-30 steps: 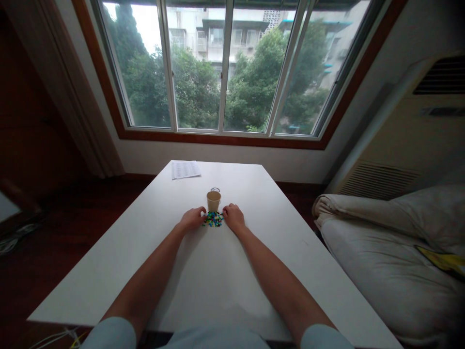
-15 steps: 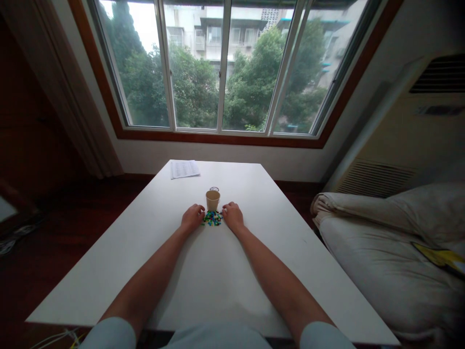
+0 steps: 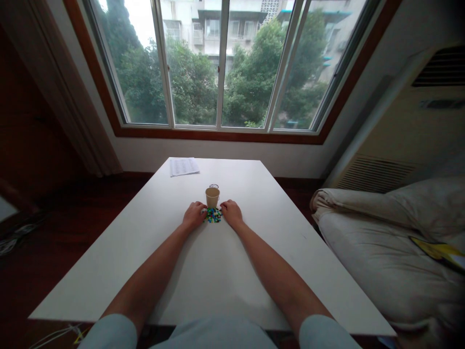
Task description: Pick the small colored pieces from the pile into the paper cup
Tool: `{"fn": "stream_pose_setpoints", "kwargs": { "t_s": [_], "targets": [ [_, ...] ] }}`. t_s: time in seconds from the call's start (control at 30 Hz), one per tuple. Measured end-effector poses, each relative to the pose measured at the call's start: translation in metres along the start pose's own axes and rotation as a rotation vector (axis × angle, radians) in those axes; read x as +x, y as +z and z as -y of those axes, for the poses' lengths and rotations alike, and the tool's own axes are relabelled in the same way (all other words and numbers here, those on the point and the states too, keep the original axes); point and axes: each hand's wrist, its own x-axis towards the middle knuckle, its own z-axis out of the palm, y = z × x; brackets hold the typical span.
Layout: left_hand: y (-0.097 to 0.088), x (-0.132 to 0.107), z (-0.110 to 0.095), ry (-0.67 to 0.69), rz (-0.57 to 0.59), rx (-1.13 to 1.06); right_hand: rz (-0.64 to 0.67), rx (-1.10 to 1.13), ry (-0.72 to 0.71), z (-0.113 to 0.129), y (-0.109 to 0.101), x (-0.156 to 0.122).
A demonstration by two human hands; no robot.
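A small heap of green, blue, yellow and dark beads or tiny blocks point(image 3: 213, 216) lies on the white table point(image 3: 218, 276). Just behind it stands an upright brown paper cup point(image 3: 212, 198). My left hand point(image 3: 195, 214) rests at the heap's left side, its fingers curled together at the edge of the pieces. On the opposite side my right hand point(image 3: 232, 212) has its fingers bent and drawn together close to the heap and the cup's base. Whatever is between the fingertips of either hand is too small to make out. Behind the cup lies a thin dark loop point(image 3: 214, 186), partly hidden.
Printed paper sheets point(image 3: 184, 166) lie at the table's far left corner. Beyond the table is a wide window point(image 3: 221, 72). A sofa or bed with pale covers point(image 3: 363, 257) stands to the right, and cables point(image 3: 61, 334) hang below the near left edge.
My left hand has moved slightly right, closer to the heap. My right hand has shifted a little toward the cup's base. The whole view has tilted slightly.
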Motion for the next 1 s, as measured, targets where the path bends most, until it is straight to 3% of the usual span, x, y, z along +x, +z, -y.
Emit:
{"fn": "stream_pose_setpoints", "kwargs": {
  "t_s": [0.23, 0.57, 0.8, 1.0],
  "targets": [
    [0.0, 0.002, 0.001, 0.009, 0.044, -0.019, -0.041, -0.03, 0.107, -0.017, -0.002, 0.003],
    [0.004, 0.002, 0.004, 0.055, 0.015, -0.018, 0.078, 0.04, -0.121, -0.003, 0.002, 0.0],
    [0.003, 0.002, 0.0, 0.038, 0.011, -0.017, 0.029, 0.04, -0.076, -0.001, -0.001, 0.0],
    [0.004, 0.003, 0.002, 0.037, 0.013, -0.022, 0.054, -0.017, -0.15, 0.002, 0.001, -0.004]
  ]
}}
